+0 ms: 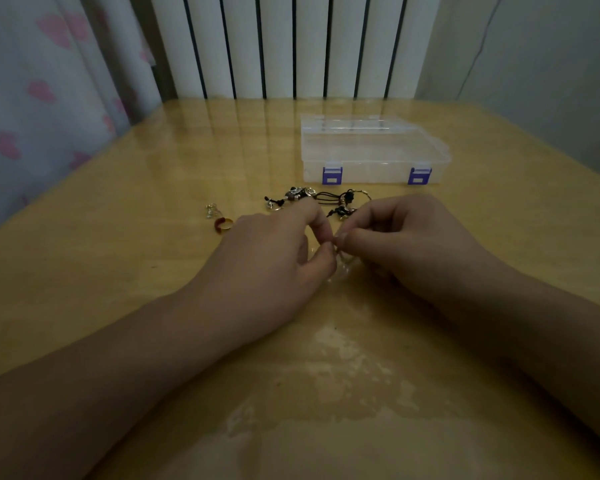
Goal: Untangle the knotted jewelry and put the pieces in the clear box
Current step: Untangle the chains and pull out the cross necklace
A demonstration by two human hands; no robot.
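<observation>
Yellow tabletop [118, 271]: left hand [274, 251] and right hand [406, 240] meet fingertip to fingertip, pinching what appears to be a thin pale chain [343, 261]. Tease loops apart slowly; avoid pulling taut. Beyond, knotted jewelry [323, 200] lies just before the closed clear box [371, 150].

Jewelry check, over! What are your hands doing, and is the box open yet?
Left hand and right hand both pinching a thin chain. Knotted jewelry on table beyond. Clear box lid down, both purple latches at front.
</observation>
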